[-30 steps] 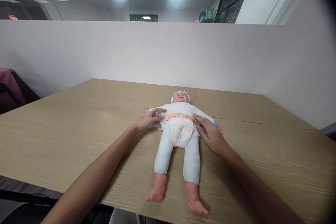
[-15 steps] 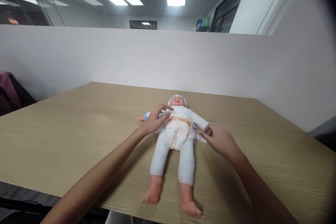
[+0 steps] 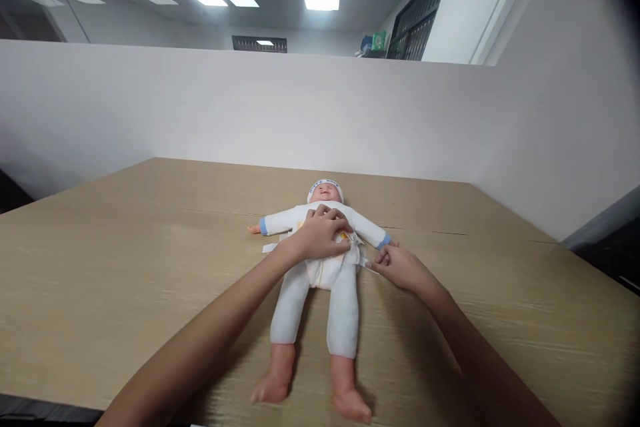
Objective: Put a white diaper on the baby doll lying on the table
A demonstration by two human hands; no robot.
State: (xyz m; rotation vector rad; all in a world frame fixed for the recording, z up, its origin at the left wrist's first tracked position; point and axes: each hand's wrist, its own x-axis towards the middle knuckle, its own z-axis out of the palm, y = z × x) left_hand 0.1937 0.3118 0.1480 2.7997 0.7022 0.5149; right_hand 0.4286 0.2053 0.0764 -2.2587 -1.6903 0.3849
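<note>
A baby doll (image 3: 343,320) in a white suit with blue cuffs lies on its back, its feet toward me. Around its hips is a white diaper (image 3: 324,275) with an orange pattern at the waist; a white tab (image 3: 270,247) sticks out on the left. My left hand (image 3: 324,233) rests over the diaper's front waist and the doll's belly, fingers spread and covering part of the pattern. At the doll's right-side hand, my right hand (image 3: 400,267) pinches the diaper's other tab (image 3: 367,265), pulled outward.
The doll lies on a wide wooden table (image 3: 150,293) with a seam running across it. Behind the table stands a low white wall (image 3: 240,107) with glass above. A dark object (image 3: 615,247) is beyond the right edge.
My left hand has moved rightward from the diaper's left side onto its front. My right hand keeps its pinch on the tab. The view has shifted slightly to the right.
</note>
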